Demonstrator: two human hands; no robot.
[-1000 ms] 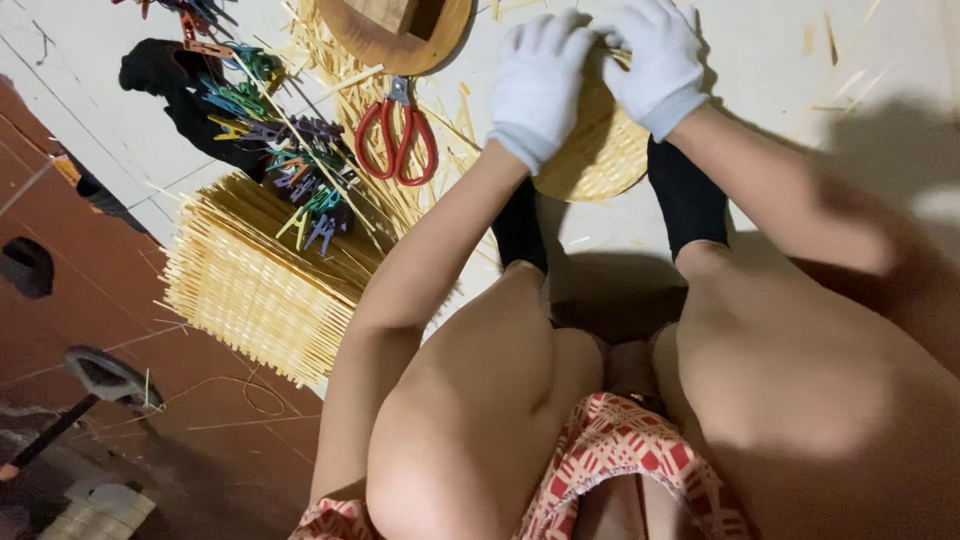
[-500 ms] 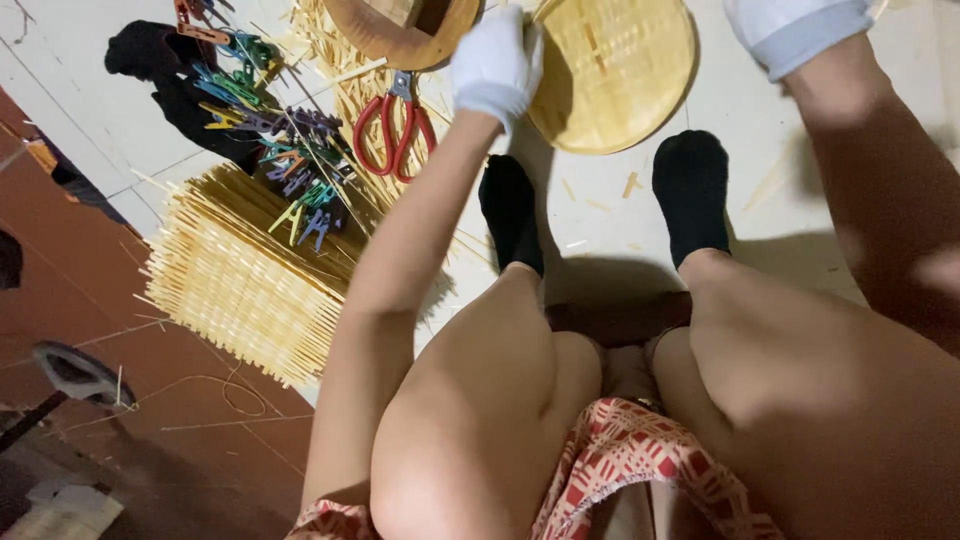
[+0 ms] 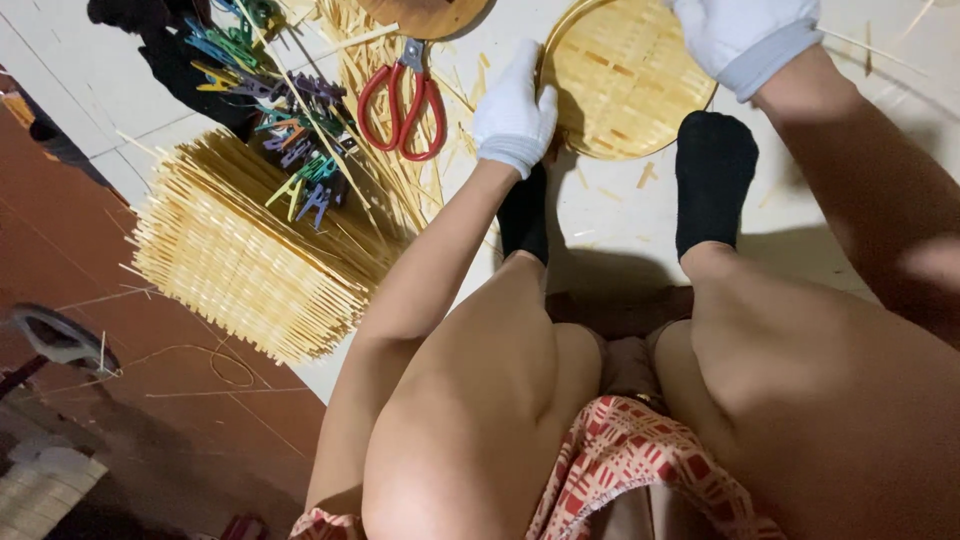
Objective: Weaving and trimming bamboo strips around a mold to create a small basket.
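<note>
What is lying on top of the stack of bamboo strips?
Coloured clothes pegs and loose thin sticks lie across the far end of the stack of bamboo strips. The strips beneath them are hidden. The red scissors lie beside it.

hidden, cropped, unclear

round woven bamboo tray (image 3: 625, 85) cut off at the top edge; left rim partly covered by the white-gloved left hand (image 3: 513, 112), upper right part by the gloved right hand (image 3: 740, 35), itself cropped at the top. impossible to tell how firmly either hand grips. wooden round piece (image 3: 425, 12) mostly out of frame above. red-handled scissors (image 3: 402, 100) with blades hidden beneath it. coloured clothes pegs (image 3: 275, 110) too tangled to count, partly over a dark cloth (image 3: 165, 50) cropped at the top. grey object (image 3: 55, 335) at the left edge cut off, kind unclear. right forearm blurred near the right edge
</note>
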